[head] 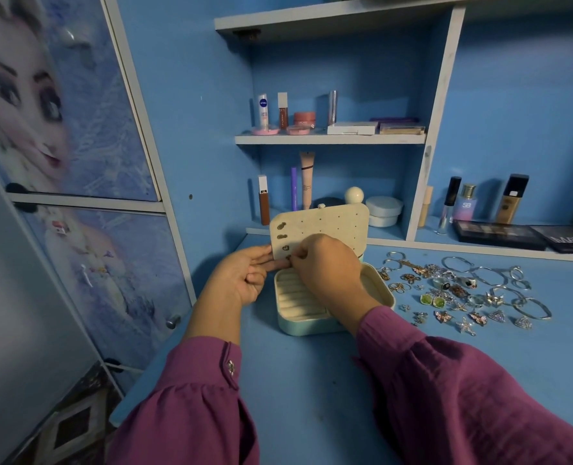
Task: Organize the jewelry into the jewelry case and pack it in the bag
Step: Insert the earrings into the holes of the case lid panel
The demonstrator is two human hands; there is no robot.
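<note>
Jewelry case (311,325) lies open, earring panel (328,226) upright.

The jewelry case (311,307), pale mint outside and cream inside, stands open on the counter (311,380) directly beneath the right grip (325,263). Its ring rolls (293,297) lie just left of that grip. The cream earring panel (325,226) stands upright behind both grips, with small studs (282,225) in its left column and the left grip (244,276) against its left edge. The loose jewelry (462,290) lies spread to the right of the right grip.
</note>
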